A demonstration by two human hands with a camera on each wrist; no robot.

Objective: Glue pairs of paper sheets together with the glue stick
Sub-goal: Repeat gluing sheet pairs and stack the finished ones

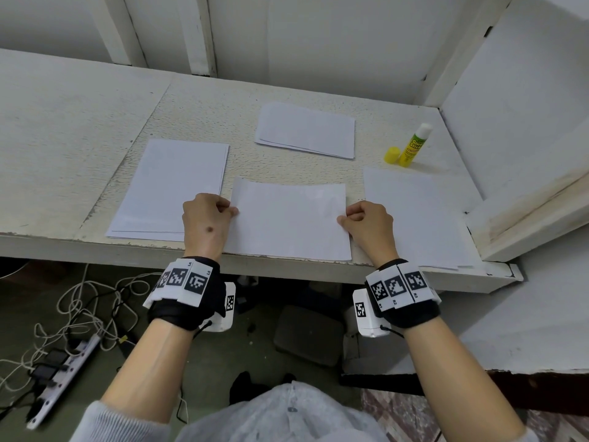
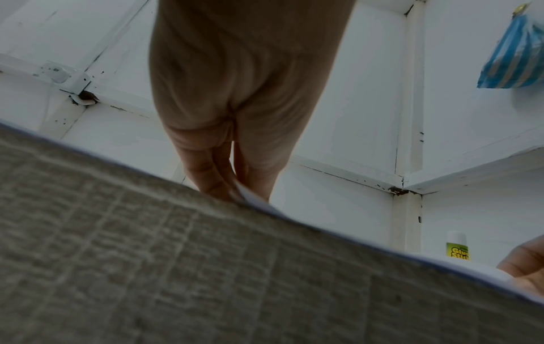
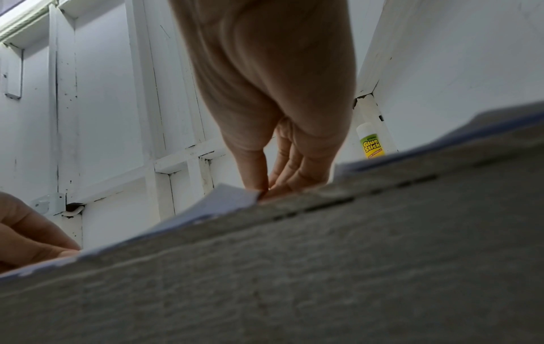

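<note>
where the head view looks down, a middle sheet (image 1: 288,218) on the table (image 1: 79,122) is pinched at its left edge by the left hand (image 1: 206,222) and at its right by the right hand (image 1: 369,225); the uncapped glue stick (image 1: 415,145) stands far right. from the left wrist, thumb and fingers (image 2: 206,172) are seen clamped on paper. from the right wrist, the same pinch is shown.

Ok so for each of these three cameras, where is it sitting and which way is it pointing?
Head: worn above, looking down at the table; both forearms, left hand and right hand pinching the middle sheet.
Left wrist: low at the table edge, looking along the left hand toward the back wall.
Right wrist: the same, along the right hand.
All three show the glue stick.
</note>
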